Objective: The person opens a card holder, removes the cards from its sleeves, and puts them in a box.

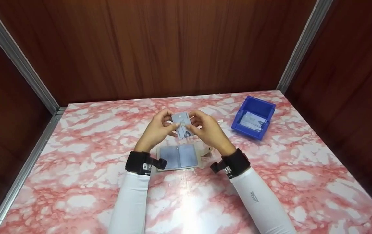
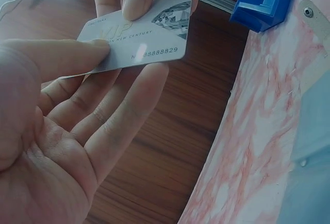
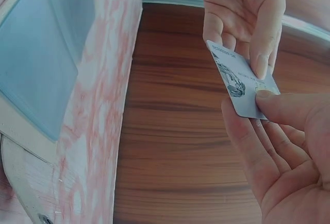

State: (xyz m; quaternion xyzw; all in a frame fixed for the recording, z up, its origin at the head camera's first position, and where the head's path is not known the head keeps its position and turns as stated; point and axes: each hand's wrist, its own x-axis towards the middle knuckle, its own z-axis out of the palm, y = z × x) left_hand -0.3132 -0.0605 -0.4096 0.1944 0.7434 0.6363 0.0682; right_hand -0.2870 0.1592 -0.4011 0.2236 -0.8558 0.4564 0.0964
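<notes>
A silver-grey VIP card with a diamond picture is held up between both hands, above the table. My left hand pinches it from the left, thumb on the printed face and fingers behind. From the other side my right hand grips it the same way, its thumb also on the face. Just below the hands lies a card holder, spread open with clear bluish sleeves and a snap strap on its right. The left wrist view shows the card's printed side closely.
At the back right of the marbled red-and-white table stands a blue bin holding several similar cards. Brown wood-grain panels wall the table at the back and both sides, with metal corner posts.
</notes>
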